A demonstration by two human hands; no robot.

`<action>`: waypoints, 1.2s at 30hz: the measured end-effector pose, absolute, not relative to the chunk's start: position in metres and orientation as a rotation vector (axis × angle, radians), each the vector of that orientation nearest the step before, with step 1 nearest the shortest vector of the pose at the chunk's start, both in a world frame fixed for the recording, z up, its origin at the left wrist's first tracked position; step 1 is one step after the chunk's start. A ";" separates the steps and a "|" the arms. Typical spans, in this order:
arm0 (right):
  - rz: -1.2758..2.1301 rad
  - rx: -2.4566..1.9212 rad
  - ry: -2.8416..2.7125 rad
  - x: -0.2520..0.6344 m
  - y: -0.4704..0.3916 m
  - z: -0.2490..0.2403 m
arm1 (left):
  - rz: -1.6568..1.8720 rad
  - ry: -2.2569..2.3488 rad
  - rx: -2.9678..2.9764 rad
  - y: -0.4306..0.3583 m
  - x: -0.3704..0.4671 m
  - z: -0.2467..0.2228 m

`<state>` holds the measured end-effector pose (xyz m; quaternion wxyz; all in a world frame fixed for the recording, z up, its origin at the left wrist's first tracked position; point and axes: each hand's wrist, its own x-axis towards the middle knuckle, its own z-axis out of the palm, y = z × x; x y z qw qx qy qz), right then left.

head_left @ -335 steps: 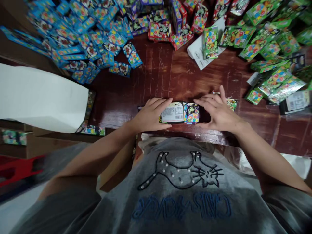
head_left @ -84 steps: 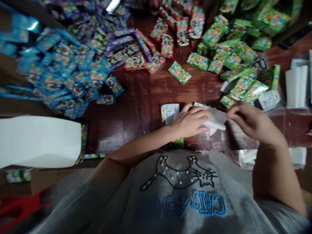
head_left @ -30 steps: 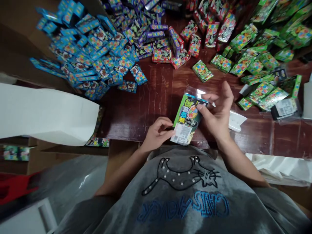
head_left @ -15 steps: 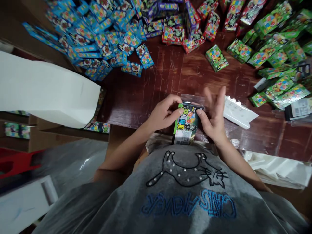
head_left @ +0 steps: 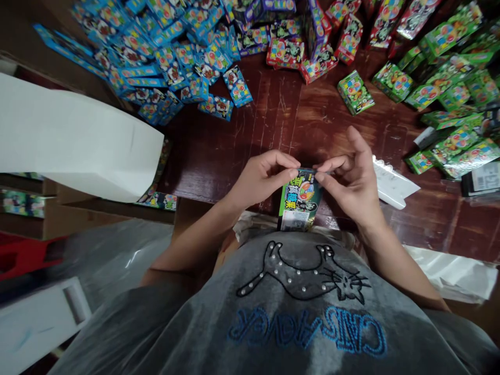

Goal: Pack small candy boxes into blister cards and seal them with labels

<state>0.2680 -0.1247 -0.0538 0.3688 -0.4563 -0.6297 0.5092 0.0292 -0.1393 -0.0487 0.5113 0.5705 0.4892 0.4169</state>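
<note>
Black-and-green candy box (head_left: 299, 200) near centre of frame

Pinched at the top end by left hand (head_left: 265, 174) and right hand (head_left: 351, 182). Got a white scalloped card (head_left: 392, 183) just to the right, blue boxes (head_left: 170, 67) heaped upper left, green boxes (head_left: 425, 95) upper right.

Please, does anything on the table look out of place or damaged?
I see no clear damage or spill. One small green box lies askew, slightly apart from the green pile. The white piece beside the right hand also lies slanted.
</note>
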 end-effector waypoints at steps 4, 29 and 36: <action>1.423 -1.182 -1.494 0.268 -0.115 -0.051 | 0.949 1.230 1.346 -0.133 0.031 -0.034; 1.748 -1.215 -2.362 0.301 -0.041 0.014 | 0.837 1.077 1.627 -0.116 0.057 -0.042; 1.297 -1.283 -2.483 0.301 -0.051 -0.001 | 0.854 1.098 1.592 -0.121 0.057 -0.046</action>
